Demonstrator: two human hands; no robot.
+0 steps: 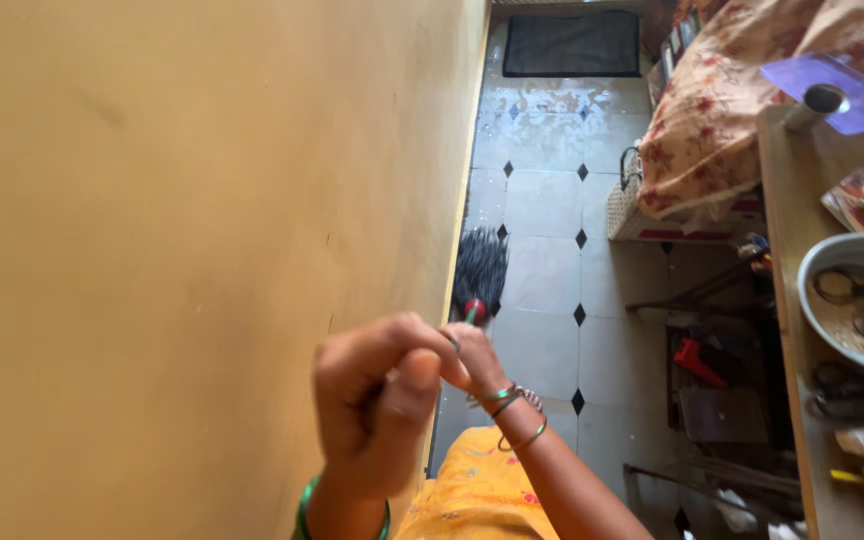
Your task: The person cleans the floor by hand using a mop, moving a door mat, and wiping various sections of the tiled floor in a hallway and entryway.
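The mop (pixel 479 268) stands against the foot of the yellow wall (pixel 172 220), its dark stringy head splayed on the tiled floor (pixel 542 200) and its thin handle rising straight toward the camera to a red tip just beyond the knuckles. The left hand (pixel 377 410) is curled closed around the upper end of that handle, thumb pressed across the front — a grip that seems meant to keep the long shaft upright from above. The right hand (pixel 474 360) is folded shut too, fingers tucked in just beside the red tip; whether it clasps the handle itself or only rests against the other hand cannot be told from this angle. Green and silver bangles (pixel 514 410) ring the right wrist, and a green one shows at the left wrist, above an orange garment (pixel 477 495).

Outward, the pale floor with small black diamond insets runs to a dark doormat (pixel 572 45) at the far end. On the right, a bed under a floral cover (pixel 722 110) sits above a woven basket (pixel 632 205). Nearer, the edge of a wooden desk (pixel 787 200) carries a metal bowl (pixel 827 330) holding a steel cup, with a purple plastic sheet (pixel 837 90) at its far end — clutter kept off the floor.
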